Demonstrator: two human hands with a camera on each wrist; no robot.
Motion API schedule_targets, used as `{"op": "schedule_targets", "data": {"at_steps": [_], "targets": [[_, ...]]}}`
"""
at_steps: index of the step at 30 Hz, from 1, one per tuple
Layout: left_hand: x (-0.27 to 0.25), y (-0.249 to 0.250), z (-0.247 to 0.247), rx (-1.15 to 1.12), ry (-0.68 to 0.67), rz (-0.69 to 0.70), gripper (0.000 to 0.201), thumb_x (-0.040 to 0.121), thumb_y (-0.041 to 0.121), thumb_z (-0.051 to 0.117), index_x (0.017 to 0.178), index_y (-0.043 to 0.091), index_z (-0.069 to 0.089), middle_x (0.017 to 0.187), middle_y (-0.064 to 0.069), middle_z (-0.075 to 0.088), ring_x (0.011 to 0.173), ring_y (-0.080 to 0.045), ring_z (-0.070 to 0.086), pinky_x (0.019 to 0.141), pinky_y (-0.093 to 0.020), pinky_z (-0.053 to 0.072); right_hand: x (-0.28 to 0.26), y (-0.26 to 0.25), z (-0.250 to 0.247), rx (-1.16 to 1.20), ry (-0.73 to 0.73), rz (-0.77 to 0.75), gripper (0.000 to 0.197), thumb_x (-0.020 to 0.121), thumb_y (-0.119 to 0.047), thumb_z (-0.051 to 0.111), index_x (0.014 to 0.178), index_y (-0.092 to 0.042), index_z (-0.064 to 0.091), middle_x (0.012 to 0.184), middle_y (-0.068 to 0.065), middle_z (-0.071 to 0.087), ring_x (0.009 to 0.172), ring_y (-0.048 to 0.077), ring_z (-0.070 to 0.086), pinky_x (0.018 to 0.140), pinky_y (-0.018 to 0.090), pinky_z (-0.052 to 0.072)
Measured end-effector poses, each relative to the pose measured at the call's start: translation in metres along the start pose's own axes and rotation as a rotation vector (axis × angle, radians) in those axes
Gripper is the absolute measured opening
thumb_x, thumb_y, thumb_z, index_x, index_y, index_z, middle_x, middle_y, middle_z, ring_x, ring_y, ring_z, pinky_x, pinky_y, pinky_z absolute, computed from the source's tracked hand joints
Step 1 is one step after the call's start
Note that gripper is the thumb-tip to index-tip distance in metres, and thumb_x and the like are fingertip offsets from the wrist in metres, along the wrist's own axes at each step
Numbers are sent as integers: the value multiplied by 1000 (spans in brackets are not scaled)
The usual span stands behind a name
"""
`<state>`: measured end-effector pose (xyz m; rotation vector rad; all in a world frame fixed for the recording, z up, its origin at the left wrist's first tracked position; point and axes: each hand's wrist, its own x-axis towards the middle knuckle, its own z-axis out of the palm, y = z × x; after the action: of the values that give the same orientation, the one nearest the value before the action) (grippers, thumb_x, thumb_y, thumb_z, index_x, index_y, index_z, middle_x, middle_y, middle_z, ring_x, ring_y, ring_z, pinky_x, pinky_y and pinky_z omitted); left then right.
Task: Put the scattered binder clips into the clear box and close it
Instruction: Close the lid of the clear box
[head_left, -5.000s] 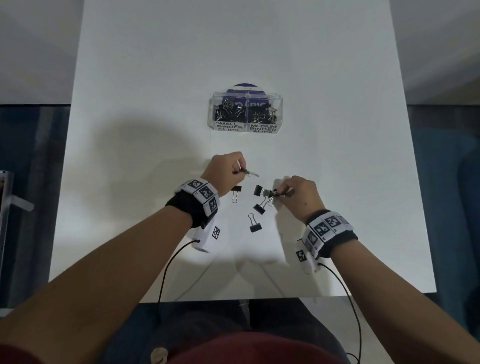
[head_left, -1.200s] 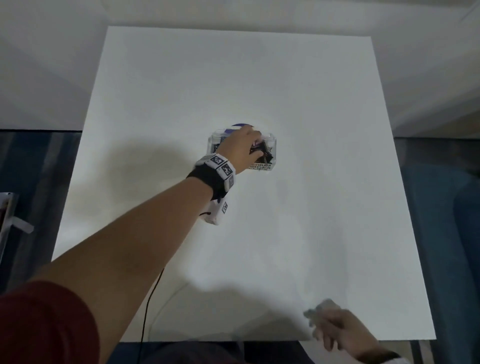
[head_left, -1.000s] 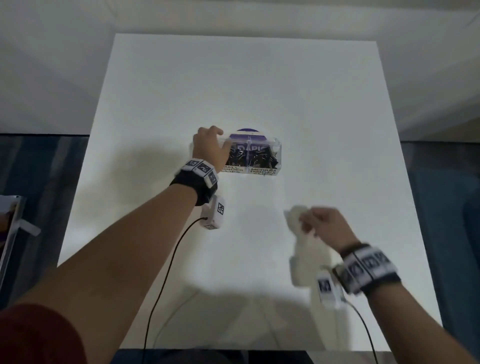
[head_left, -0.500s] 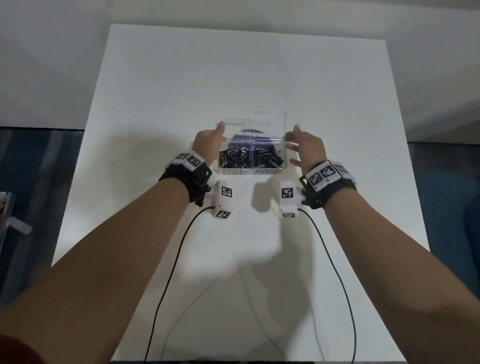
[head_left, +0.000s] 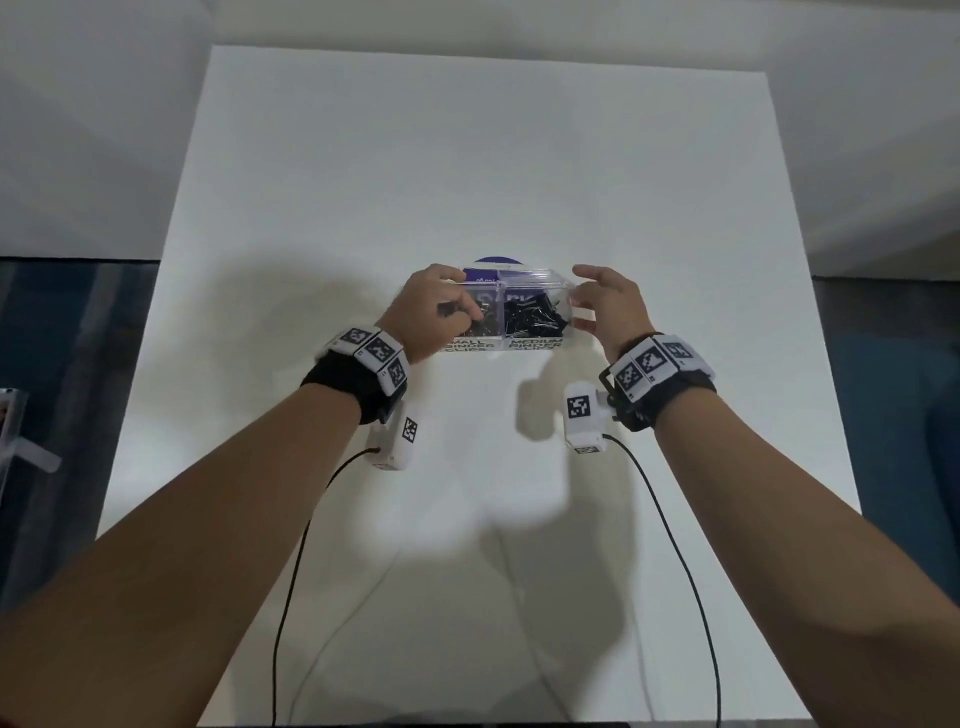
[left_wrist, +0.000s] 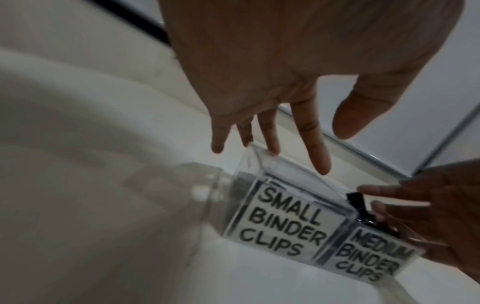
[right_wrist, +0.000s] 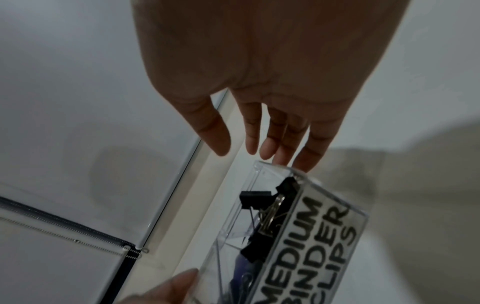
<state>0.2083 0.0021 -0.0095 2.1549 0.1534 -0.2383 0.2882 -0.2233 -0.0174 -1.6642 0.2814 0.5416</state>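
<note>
The clear box (head_left: 530, 343), labelled for small and medium binder clips, stands mid-table with its lid lowered onto it. Black binder clips (head_left: 535, 319) fill both compartments; no loose clips show on the table. My left hand (head_left: 457, 312) reaches over the left half, and in the left wrist view its straight fingers (left_wrist: 271, 144) touch the lid's far edge on the box (left_wrist: 283, 222). My right hand (head_left: 602, 306) is at the right end; its straight fingertips (right_wrist: 301, 162) touch the top corner of the box (right_wrist: 311, 236), above the clips (right_wrist: 255, 197). Neither thumb grips anything.
The white table (head_left: 467, 156) stretches bare beyond the box to its far edge. Two black cables (head_left: 291, 597) trail from my wrist cameras toward the near edge. A pale object (head_left: 13, 421) sits off the table's left side over dark floor.
Half a second ago the lid stood upright between my hands; now it lies down on the box. My left hand moved over the lid, and the right hand stayed at the right end.
</note>
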Motion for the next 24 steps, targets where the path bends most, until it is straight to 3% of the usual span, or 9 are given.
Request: {"op": "schedule_targets", "data": {"at_steps": [4, 7, 9, 14, 18, 19, 21, 22, 24], "targets": [[25, 15, 13, 180, 52, -59, 18, 84, 28, 54, 96, 19, 62, 110, -7, 61, 104, -25, 55, 98, -42, 43, -17, 11, -6, -338, 44, -190, 32, 76, 3, 62, 97, -22, 63, 94, 3, 55, 86, 18, 57, 75, 27, 49], [48, 30, 26, 281, 1, -225, 28, 89, 42, 46, 109, 23, 50, 105, 2, 66, 98, -23, 58, 101, -43, 32, -28, 25, -6, -581, 46, -394, 19, 78, -6, 65, 93, -18, 66, 104, 8, 52, 91, 16, 54, 79, 25, 45], [57, 41, 28, 246, -6, -256, 39, 90, 49, 44, 116, 21, 47, 102, 1, 65, 91, -22, 58, 93, -39, 33, -31, 32, -5, -603, 41, -443, 17, 80, -7, 62, 95, -14, 67, 104, 9, 54, 92, 17, 57, 79, 28, 48], [63, 48, 22, -154, 146, -337, 54, 86, 55, 48, 125, 18, 43, 110, -2, 63, 91, -21, 64, 79, -35, 54, -29, 37, -4, -270, 140, -244, 15, 85, -3, 52, 93, -15, 56, 94, 2, 65, 91, 24, 65, 82, 37, 56], [45, 52, 20, -274, 181, -228, 41, 92, 48, 44, 120, 19, 50, 104, -5, 70, 76, -11, 62, 57, -20, 45, -30, 33, -10, 158, 109, -32, 12, 95, -17, 44, 103, -11, 52, 92, 7, 65, 89, 26, 63, 79, 39, 54], [38, 50, 22, -223, 159, -155, 35, 93, 47, 43, 114, 21, 54, 104, -4, 69, 71, -8, 59, 60, -19, 47, -31, 31, -11, 160, 93, -27, 20, 97, -25, 42, 109, -13, 53, 92, 7, 65, 90, 26, 62, 79, 39, 54], [23, 39, 29, 25, 90, 12, 30, 93, 49, 42, 100, 27, 61, 107, 1, 67, 83, -11, 60, 98, -40, 46, -33, 31, -13, 58, 48, -69, 33, 99, -39, 33, 120, -23, 52, 95, 4, 63, 91, 24, 62, 81, 39, 54], [16, 32, 34, 206, 53, 77, 28, 93, 48, 42, 98, 29, 62, 110, 4, 63, 96, -12, 59, 112, -54, 26, -34, 31, -12, -33, 20, -109, 37, 100, -44, 28, 125, -28, 51, 100, 4, 62, 93, 23, 61, 82, 38, 53], [4, 21, 41, 510, -13, 170, 29, 93, 43, 44, 115, 31, 59, 128, 7, 54, 119, -15, 51, 114, -63, 3, -37, 38, -11, -291, -38, -228, 41, 100, -47, 25, 131, -32, 48, 112, 5, 59, 104, 23, 58, 92, 40, 49]]}}
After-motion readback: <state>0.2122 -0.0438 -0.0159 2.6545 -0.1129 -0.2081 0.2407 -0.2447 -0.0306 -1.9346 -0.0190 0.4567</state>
